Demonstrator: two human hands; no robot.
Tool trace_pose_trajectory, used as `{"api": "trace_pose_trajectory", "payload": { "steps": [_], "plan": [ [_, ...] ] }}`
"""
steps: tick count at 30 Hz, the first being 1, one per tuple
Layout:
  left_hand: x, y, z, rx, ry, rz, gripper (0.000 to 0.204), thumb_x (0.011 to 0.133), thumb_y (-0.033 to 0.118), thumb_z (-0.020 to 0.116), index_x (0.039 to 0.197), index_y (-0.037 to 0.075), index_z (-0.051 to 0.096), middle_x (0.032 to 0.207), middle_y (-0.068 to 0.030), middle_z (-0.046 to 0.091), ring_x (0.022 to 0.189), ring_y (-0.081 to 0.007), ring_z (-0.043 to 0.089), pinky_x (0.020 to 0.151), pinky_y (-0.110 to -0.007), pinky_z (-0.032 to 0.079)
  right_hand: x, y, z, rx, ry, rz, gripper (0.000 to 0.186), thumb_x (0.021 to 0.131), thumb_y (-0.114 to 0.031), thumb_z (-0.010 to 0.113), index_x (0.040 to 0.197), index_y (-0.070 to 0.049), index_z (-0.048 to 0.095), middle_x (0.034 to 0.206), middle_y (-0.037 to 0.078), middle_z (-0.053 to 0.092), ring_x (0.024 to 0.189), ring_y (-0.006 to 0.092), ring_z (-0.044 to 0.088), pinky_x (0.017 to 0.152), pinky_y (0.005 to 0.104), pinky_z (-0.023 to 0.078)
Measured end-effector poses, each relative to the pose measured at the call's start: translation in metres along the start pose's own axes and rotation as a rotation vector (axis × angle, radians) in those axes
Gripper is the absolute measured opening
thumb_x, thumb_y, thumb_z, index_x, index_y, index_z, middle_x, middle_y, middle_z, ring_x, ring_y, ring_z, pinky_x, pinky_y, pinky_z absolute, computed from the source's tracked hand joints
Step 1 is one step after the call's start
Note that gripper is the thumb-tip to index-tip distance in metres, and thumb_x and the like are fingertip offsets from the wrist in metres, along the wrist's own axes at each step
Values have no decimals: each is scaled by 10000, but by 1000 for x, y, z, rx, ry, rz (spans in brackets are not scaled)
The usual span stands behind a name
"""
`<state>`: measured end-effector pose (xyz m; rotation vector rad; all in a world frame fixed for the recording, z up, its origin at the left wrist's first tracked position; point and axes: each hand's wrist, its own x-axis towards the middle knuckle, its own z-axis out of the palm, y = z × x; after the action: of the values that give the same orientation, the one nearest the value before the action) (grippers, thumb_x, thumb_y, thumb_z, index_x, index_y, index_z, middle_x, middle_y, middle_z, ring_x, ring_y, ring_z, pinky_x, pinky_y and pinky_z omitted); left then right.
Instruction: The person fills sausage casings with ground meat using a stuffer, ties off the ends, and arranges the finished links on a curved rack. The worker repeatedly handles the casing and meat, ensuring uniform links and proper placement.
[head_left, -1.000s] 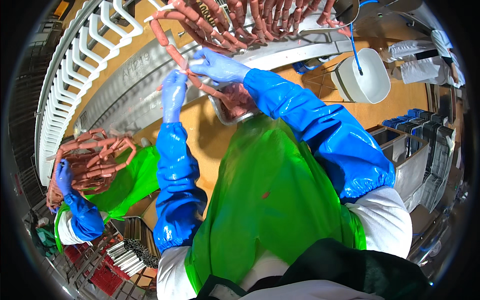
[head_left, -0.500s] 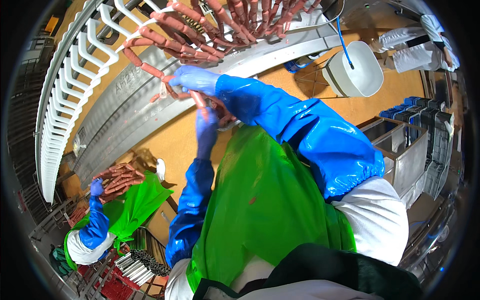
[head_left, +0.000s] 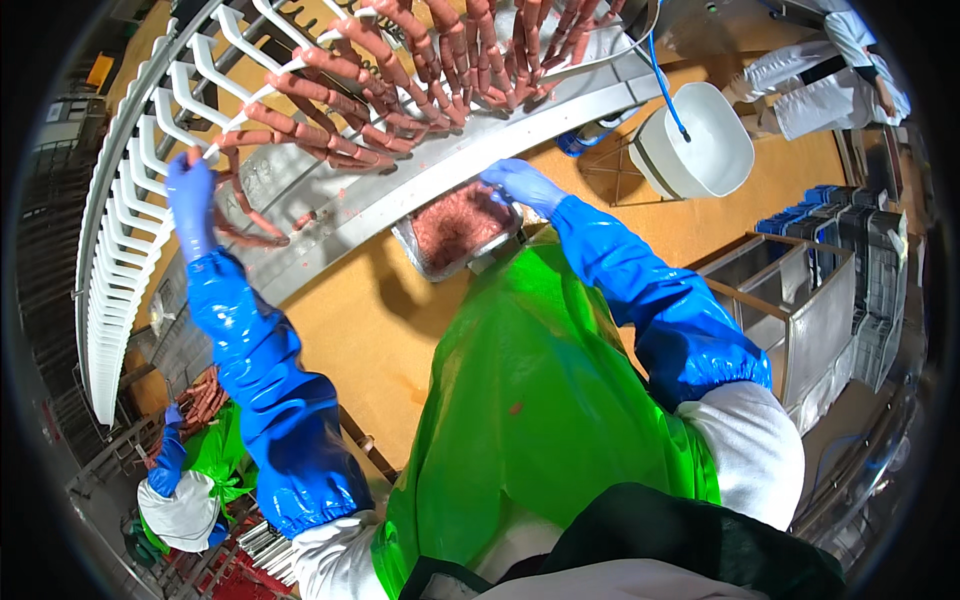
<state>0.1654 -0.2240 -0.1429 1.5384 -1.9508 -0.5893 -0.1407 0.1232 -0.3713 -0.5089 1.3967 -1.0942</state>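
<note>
My left hand, in a pale blue glove, is raised at a white hook on the curved rail, its fingers closed on a sausage chain that hangs over the steel trough. My right hand, gloved alike, is at the trough's front edge, beside a bin of pink meat; its fingers are loosely bent and apart, holding nothing I can see. Many linked sausages hang from the hooks above the trough.
A white tub with a blue hose stands right, near a person in white. A steel cart and stacked crates are at right. A co-worker in a green apron holds sausages at lower left, near metal rods.
My left hand has moved up and left to the hook with the chain. My right hand has let go of the chain and moved right, uncovering the meat bin. The co-worker has shifted lower.
</note>
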Motion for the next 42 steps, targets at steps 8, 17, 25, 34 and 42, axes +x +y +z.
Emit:
{"api": "trace_pose_trajectory", "payload": {
  "steps": [8, 17, 25, 34, 42],
  "plan": [
    [-128, -82, 128, 278, 216, 229, 642, 832, 92, 574, 1405, -52, 325, 1369, -342, 357, 1238, -483, 371, 1028, -500, 355, -48, -8, -115, -31, 146, -55, 233, 924, -243, 598, 1030, -45, 662, 902, 8, 640, 687, 72, 528, 635, 219, 454],
    [-333, -130, 239, 96, -590, -291, 594, 842, 256, 654, 1349, 13, 462, 1333, -266, 480, 1220, -389, 492, 1030, -408, 416, -35, -348, -148, -776, 453, -1060, 305, 935, -222, 573, 1082, 37, 638, 874, 73, 680, 784, 127, 629, 725, 270, 494],
    [-423, -150, 234, -247, -503, -684, 399, 901, 177, 613, 1261, 16, 554, 1137, -104, 636, 1014, -196, 608, 893, -308, 487, 60, -461, -145, -1681, 574, -1013, 245, 863, -214, 533, 1046, -142, 680, 986, 160, 646, 947, 382, 606, 846, 481, 493],
    [-329, -18, 243, -331, -470, -100, 317, 938, 218, 585, 1198, 37, 572, 1003, -52, 626, 916, -143, 605, 787, -296, 492, 74, -443, -219, -1085, 725, -1339, 80, 891, -132, 561, 926, -81, 611, 768, 90, 627, 757, 289, 627, 658, 378, 494],
    [-270, 233, 290, -686, -864, 422, 501, 854, 151, 685, 1313, 48, 511, 1253, -118, 573, 1083, -196, 573, 891, -320, 479, -81, -327, -267, 501, 221, -922, 175, 873, -69, 635, 1033, -67, 562, 884, 81, 606, 790, 200, 613, 719, 330, 543]
  ]
}}
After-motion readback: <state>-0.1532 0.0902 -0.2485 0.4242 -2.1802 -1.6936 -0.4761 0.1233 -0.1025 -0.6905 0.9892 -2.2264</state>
